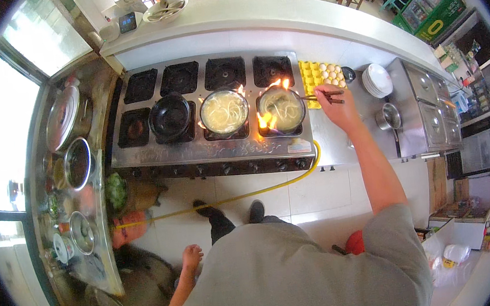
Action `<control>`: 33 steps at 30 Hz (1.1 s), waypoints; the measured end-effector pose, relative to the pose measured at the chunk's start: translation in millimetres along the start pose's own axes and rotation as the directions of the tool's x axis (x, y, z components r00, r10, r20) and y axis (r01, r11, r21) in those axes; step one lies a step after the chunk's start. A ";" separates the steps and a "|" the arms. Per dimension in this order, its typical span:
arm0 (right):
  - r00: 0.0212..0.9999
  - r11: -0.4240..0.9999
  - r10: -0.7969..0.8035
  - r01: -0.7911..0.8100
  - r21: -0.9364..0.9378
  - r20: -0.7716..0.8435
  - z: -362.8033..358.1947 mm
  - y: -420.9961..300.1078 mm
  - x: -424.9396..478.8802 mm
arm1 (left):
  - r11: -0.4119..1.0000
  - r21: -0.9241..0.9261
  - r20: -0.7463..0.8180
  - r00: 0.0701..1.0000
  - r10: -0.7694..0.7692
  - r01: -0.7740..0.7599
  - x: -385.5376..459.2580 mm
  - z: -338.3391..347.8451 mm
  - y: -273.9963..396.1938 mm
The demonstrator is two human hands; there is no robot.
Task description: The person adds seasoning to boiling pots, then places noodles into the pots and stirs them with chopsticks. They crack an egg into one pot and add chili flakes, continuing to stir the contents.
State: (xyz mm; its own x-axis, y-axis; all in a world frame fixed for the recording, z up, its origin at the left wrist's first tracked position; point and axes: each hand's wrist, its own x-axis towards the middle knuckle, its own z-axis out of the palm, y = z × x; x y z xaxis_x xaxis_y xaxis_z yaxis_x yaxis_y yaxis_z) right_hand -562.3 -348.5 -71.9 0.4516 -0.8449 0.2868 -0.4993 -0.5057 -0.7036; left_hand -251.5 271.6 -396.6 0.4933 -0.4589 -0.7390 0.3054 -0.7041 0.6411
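My right hand (335,104) grips a pair of dark chopsticks (311,97) over the right side of the stove. Their tips reach the rim of a pot of noodles in broth (283,109), and flames rise around that pot. To its left, a second pot of noodles in pale broth (224,111) sits on a burner with flames at its edge. Further left is an empty-looking black pot (169,117). My left hand (192,256) hangs low beside my body, away from the stove, its fingers loosely curled with nothing visible in them.
A yellow tray of eggs (312,78), stacked white plates (376,81) and a small saucepan (388,116) stand right of the steel gas stove (209,154). A yellow hose (249,195) crosses above the floor. Bowls and a metal basin (77,164) line the left counter.
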 end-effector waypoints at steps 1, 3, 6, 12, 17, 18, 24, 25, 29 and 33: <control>1.000 1.000 -0.019 0.019 0.003 0.001 -2.1 -7.1 1.7 | 0.997 0.078 -0.005 1.000 -0.001 0.001 -3.3 2.8 10.2; 0.998 0.998 0.049 -0.050 0.048 0.027 2.1 1.1 2.1 | 0.994 0.113 -0.010 1.000 0.013 -0.012 -7.4 6.5 21.1; 0.998 0.999 0.052 -0.051 -0.013 0.048 0.4 4.5 -1.0 | 0.999 -0.007 -0.008 0.999 0.032 -0.032 -3.5 3.4 7.7; 0.989 0.992 0.123 -0.120 -0.035 0.083 -3.4 -11.0 0.1 | 0.971 0.237 0.077 0.997 0.001 -0.019 -5.9 -0.2 23.6; 0.981 0.984 0.159 -0.147 -0.103 0.113 -3.0 -8.1 2.1 | 0.996 0.091 -0.017 1.000 0.026 -0.025 -3.0 4.5 17.1; 0.985 0.988 0.144 -0.137 -0.073 0.097 -2.5 -4.8 3.1 | 0.996 0.087 -0.003 1.000 0.030 -0.030 -3.1 4.2 18.7; 0.984 0.987 0.093 -0.071 -0.144 0.152 -9.7 -13.7 -0.8 | 0.984 0.165 0.069 0.996 0.057 -0.068 6.0 -1.7 18.5; 0.976 0.984 0.131 -0.105 -0.145 0.177 -11.0 -18.1 -1.7 | 0.990 0.126 0.052 0.997 0.053 -0.060 4.6 0.3 19.5; 0.973 0.991 0.120 -0.107 -0.075 0.195 -9.0 -17.5 -5.6 | 0.988 0.154 0.039 0.999 0.021 -0.027 -0.2 1.1 27.8; 0.976 0.992 0.099 -0.082 -0.093 0.196 -9.7 -16.9 -6.8 | 0.993 0.115 0.027 1.000 0.016 -0.019 -5.0 2.5 33.9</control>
State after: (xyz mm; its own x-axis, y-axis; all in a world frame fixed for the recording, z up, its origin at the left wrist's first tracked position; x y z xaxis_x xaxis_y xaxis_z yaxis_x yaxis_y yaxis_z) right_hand -564.1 -335.9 -55.6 0.5364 -0.8399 0.0829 -0.6010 -0.4491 -0.6612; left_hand -245.7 248.7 -371.7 0.4761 -0.4844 -0.7339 0.2006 -0.7528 0.6270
